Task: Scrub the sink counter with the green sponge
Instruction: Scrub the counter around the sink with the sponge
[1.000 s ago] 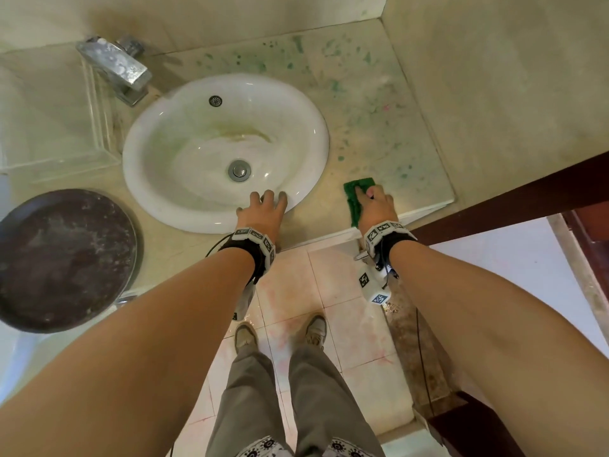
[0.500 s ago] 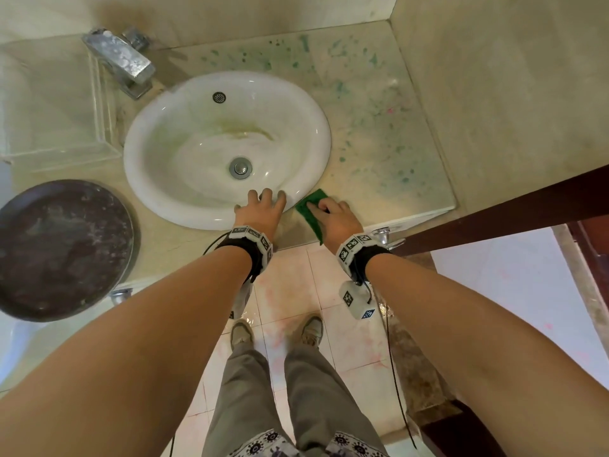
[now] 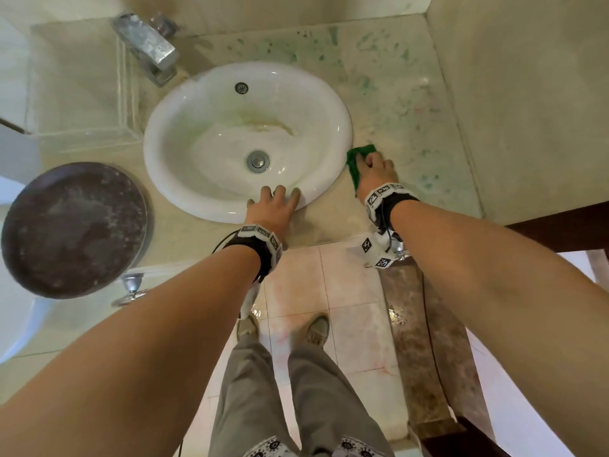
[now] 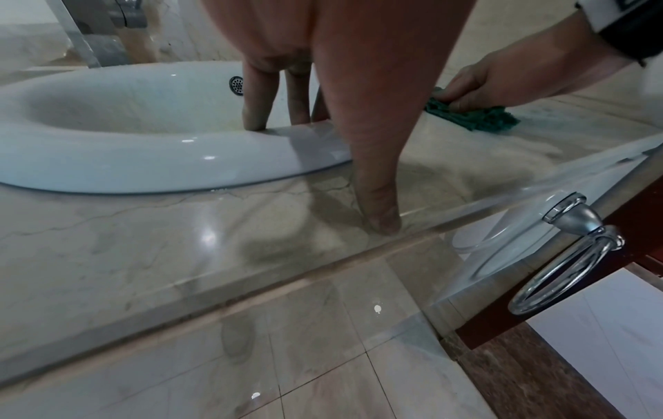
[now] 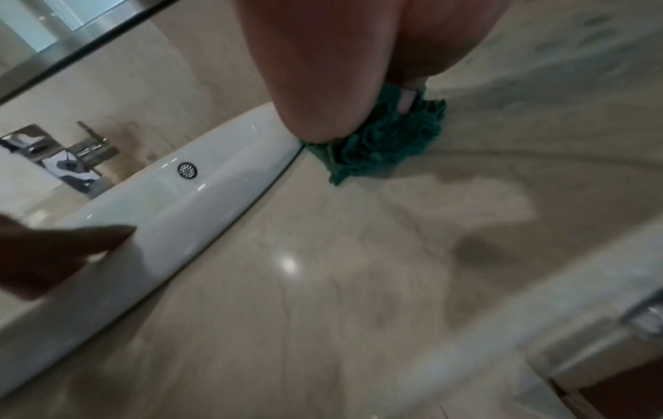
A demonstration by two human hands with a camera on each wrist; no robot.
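Observation:
The green sponge point(image 3: 355, 166) lies on the beige marble counter point(image 3: 412, 133), tight against the right side of the white basin point(image 3: 184, 179). My right hand point(image 3: 371, 165) sits on top of it, fingers curled over it and pressing it down. In the left wrist view the sponge point(image 4: 480, 119) shows under those fingers, and in the right wrist view it point(image 5: 380, 141) bunches beneath the palm. My left hand point(image 3: 278, 201) rests flat on the basin's front rim with straight fingers. Its thumb point(image 4: 380, 215) touches the counter's front edge.
Green specks stain the counter's far right part point(image 3: 372, 77). A chrome tap point(image 3: 148, 44) stands behind the basin. A dark round pan point(image 3: 72, 229) sits at the left. A wall closes the right side. A chrome towel ring point(image 4: 559, 272) hangs below the counter's front.
My right hand slid the sponge left to beside the left hand, then away along the basin's right side. The left hand stayed on the rim.

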